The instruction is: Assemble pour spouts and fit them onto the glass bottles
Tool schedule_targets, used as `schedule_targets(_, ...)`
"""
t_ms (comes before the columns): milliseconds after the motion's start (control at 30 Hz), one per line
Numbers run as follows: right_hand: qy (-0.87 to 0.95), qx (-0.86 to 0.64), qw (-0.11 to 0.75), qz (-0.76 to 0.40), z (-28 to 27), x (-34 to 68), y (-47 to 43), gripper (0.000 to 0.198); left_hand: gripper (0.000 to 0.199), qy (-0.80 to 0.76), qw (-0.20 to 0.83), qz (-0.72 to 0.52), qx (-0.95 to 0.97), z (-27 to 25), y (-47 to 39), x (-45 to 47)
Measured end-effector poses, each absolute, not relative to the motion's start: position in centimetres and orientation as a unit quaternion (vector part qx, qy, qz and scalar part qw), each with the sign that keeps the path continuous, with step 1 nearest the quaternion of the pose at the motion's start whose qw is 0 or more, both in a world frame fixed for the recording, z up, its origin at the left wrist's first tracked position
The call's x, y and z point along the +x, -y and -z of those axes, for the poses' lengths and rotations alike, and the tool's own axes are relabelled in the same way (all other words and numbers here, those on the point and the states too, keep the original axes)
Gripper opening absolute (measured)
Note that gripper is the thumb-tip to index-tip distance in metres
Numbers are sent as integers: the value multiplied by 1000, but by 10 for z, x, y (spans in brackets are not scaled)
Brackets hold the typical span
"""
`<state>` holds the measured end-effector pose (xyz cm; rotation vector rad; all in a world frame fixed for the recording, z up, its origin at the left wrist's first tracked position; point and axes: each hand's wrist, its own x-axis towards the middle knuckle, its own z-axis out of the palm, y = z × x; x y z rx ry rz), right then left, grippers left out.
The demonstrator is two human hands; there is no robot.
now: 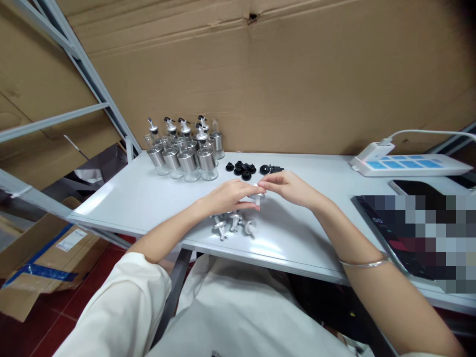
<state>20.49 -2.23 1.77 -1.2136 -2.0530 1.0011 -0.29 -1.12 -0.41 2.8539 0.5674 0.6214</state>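
My left hand (pixel 231 196) grips a silver and white pourer spout (pixel 257 199) between thumb and fingers, just above the table. At the top of this spout, the fingertips of my right hand (pixel 292 188) are pinched together; any small part between them is hidden. Below my left hand lie several loose pourer spouts (pixel 235 223), partly covered by it. Beyond the hands sit a cluster of black stoppers (pixel 245 171) and a small pile of black caps (pixel 271 169).
Several glass bottles with steel sleeves (pixel 188 163) stand at the back left, some topped with spouts. A power strip (pixel 409 166), a phone (pixel 416 188) and a tablet (pixel 375 223) lie on the right. A cardboard wall (pixel 275 84) closes the back; a metal frame (pixel 92 84) rises left.
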Motion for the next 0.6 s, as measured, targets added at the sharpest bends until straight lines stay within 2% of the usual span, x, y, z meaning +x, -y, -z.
schedule_targets(600,773,-464,279,-329,-24,216,21,29,31,-199,80,-175,961,6,9,-2)
